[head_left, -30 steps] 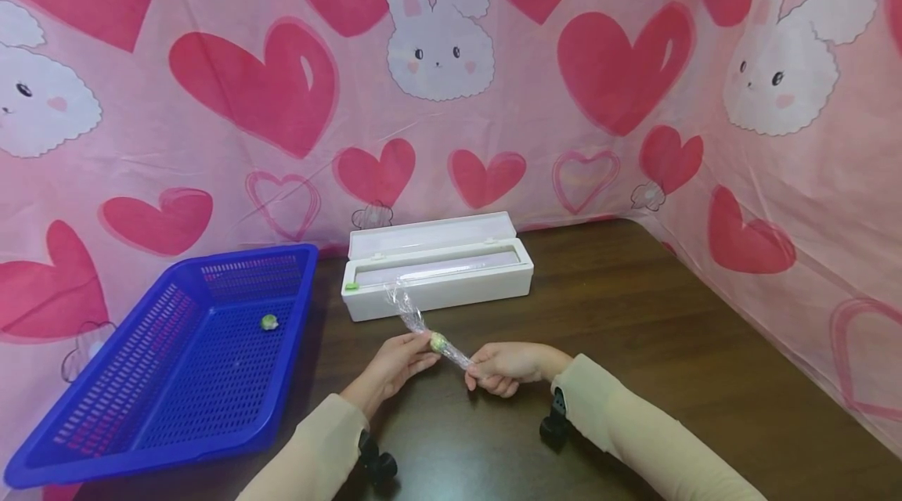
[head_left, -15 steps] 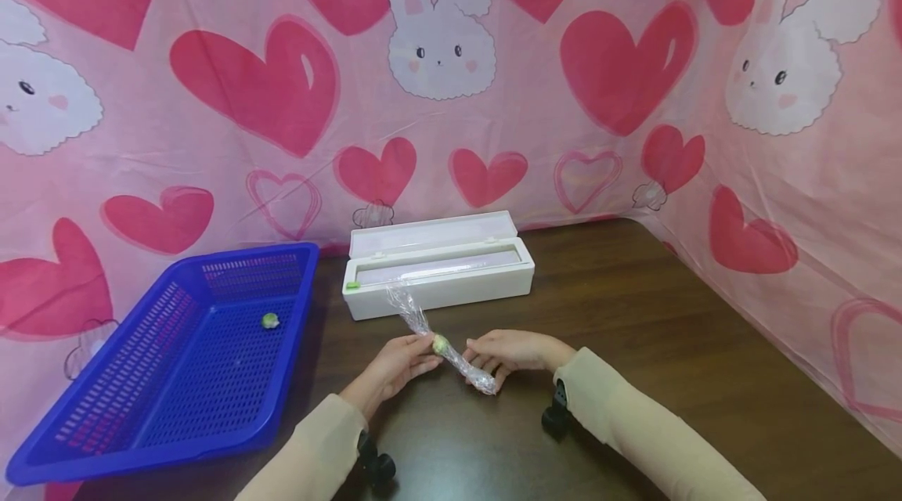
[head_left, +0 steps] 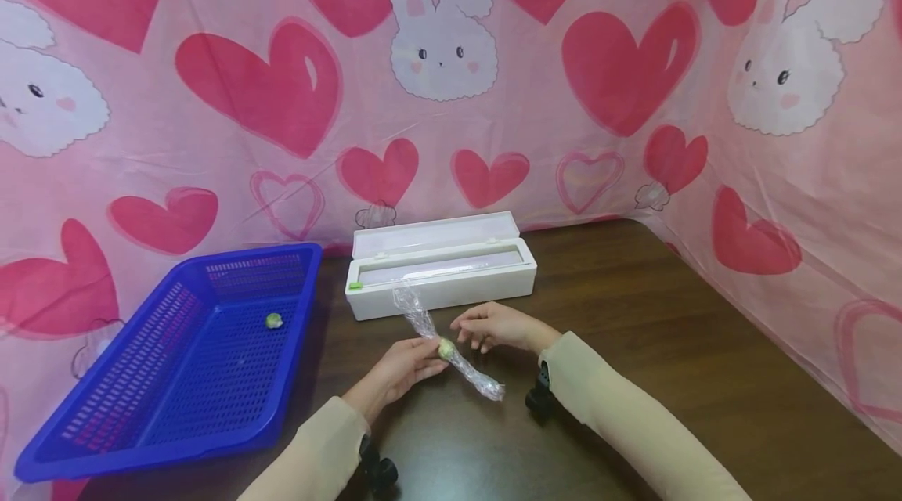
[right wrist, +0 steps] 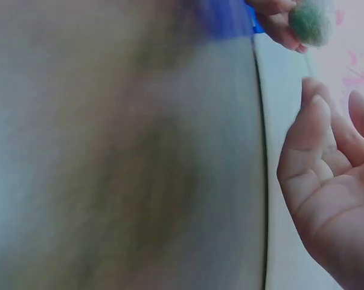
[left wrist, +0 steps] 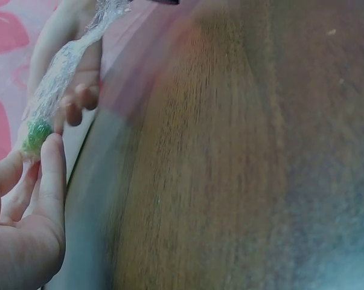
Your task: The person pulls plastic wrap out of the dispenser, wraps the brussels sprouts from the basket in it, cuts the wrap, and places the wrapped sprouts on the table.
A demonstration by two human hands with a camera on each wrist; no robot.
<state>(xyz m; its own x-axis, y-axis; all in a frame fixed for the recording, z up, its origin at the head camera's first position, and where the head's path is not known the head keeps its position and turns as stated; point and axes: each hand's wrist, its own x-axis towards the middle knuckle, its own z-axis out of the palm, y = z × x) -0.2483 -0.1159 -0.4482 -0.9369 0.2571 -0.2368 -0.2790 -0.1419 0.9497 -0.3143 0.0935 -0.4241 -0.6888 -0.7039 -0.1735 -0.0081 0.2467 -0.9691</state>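
Observation:
A small green Brussels sprout (head_left: 447, 349), wrapped in cling film, is pinched by my left hand (head_left: 402, 372) at its side. One twisted film tail (head_left: 481, 380) slants toward the front right, and a looser film tail (head_left: 416, 313) reaches back toward the white box. Up close in the left wrist view, the sprout (left wrist: 37, 134) shows through the film between thumb and fingers. My right hand (head_left: 496, 326) hovers just right of the sprout, holding nothing. In the right wrist view its fingers (right wrist: 311, 127) are loosely bent, apart from the sprout (right wrist: 312, 23).
Behind the hands stands a white cling film box (head_left: 444, 290) with its lid (head_left: 437, 235) raised and a green slider (head_left: 355, 286) on its left end. To the left, a blue plastic basket (head_left: 204, 376) contains another sprout (head_left: 273, 320). A pink curtain backs the table (head_left: 634, 376).
My right hand has let go of the front film tail and moved up and back beside the sprout. The tail now sticks out freely. My left hand keeps its pinch.

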